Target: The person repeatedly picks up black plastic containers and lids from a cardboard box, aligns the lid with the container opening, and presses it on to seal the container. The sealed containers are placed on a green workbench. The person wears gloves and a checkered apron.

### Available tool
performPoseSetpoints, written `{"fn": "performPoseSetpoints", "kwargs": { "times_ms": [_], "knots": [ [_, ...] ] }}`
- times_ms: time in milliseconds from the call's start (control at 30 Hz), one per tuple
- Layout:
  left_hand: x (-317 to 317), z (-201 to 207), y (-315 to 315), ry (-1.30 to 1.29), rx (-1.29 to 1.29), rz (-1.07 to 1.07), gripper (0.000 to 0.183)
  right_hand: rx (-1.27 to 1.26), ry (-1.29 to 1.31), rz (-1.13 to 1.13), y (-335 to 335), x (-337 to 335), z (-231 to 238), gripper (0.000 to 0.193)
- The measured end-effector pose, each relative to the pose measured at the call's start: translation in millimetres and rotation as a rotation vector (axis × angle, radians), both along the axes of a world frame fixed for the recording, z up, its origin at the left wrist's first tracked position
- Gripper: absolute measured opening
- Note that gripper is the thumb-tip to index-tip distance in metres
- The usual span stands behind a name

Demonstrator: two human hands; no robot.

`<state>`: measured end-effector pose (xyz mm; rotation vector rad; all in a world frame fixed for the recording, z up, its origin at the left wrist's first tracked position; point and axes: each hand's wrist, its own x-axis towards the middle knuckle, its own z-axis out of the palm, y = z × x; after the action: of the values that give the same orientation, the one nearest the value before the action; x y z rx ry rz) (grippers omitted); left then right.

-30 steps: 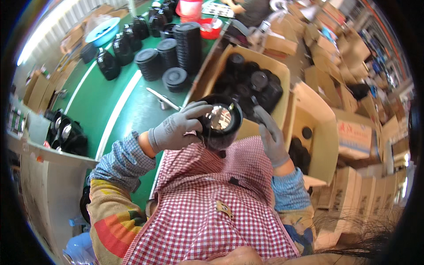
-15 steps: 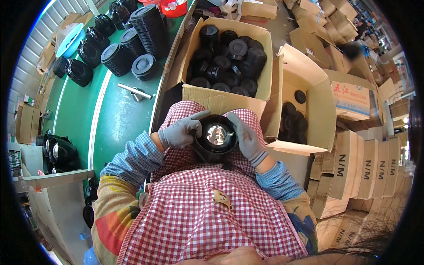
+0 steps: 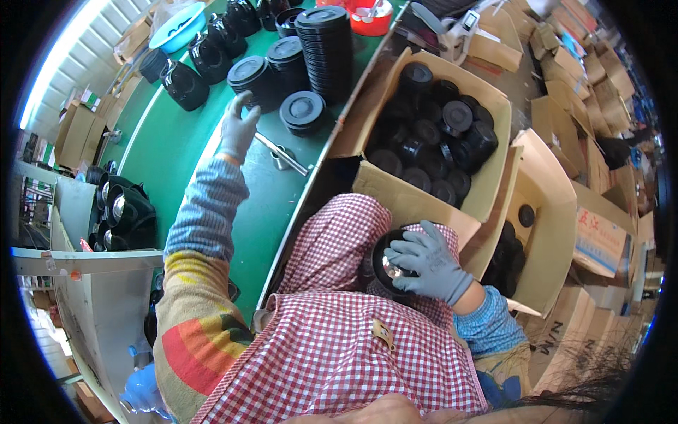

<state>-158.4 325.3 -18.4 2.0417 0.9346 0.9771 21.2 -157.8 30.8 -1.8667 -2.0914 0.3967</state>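
A round black vessel (image 3: 378, 263) with a shiny metal inside rests in my lap between my thighs. My right hand (image 3: 427, 263), in a grey glove, grips it with fingers laid over the rim and opening. My left hand (image 3: 239, 131), also gloved, is stretched out over the green work table (image 3: 191, 155), fingers apart and holding nothing. It is nearest to the stacked black ridged lids (image 3: 251, 79) and a single short pile of black lids (image 3: 302, 112). Beside it, a silver bar (image 3: 272, 146) lies by a small metal cylinder (image 3: 284, 158).
Right of the table, a carton (image 3: 487, 212) holds many round black parts; another carton (image 3: 547, 240) holds fewer. Glossy black jugs (image 3: 185, 86), a blue basin (image 3: 178, 28) and a red container (image 3: 372, 21) stand at the far end. More black vessels (image 3: 127, 212) stand at left.
My left hand has let go of the vessel and reached forward and left over the table. My right hand has moved onto the vessel's top. The view has shifted toward the left.
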Motion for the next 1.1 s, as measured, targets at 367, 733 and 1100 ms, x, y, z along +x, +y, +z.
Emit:
{"fn": "performPoseSetpoints", "kwargs": {
  "times_ms": [367, 733, 1100],
  "knots": [
    [22, -25, 150, 0.673, 0.728, 0.149, 0.046, 0.273, 0.254, -0.296, 15, 19, 30, 0.045],
    [-2, 75, -87, -0.014, -0.244, -0.714, 0.036, 0.583, 0.859, -0.628, 34, 34, 40, 0.055],
    [42, 34, -296, -0.234, -0.469, -1.247, 0.044, 0.383, 1.059, -0.351, -29, -6, -2, 0.034]
  ]
}}
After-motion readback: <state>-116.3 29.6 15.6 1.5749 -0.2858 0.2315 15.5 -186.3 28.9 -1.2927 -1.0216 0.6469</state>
